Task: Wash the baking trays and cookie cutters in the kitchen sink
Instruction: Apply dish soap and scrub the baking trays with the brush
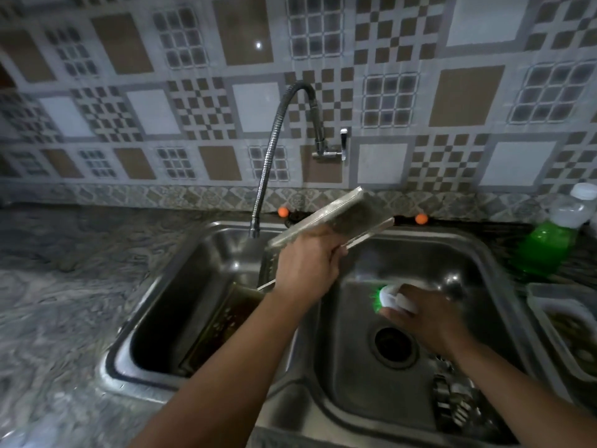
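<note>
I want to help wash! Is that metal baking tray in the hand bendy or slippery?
Probably stiff: the baking tray keeps flat though the left hand grips just one end. It looks like thin metal, so likely light. Possibly slippery if wet, though wetness isn't visible.

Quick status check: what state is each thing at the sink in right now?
Baking tray: lifted above the sink, tilted, held by left hand.
Brush: gripped by right hand in right basin.
Second tray: leaning in left basin, dirty.
Faucet: no water visible.
Cookie cutters: lying in right basin.
Soap bottle: upright, capped.
</note>
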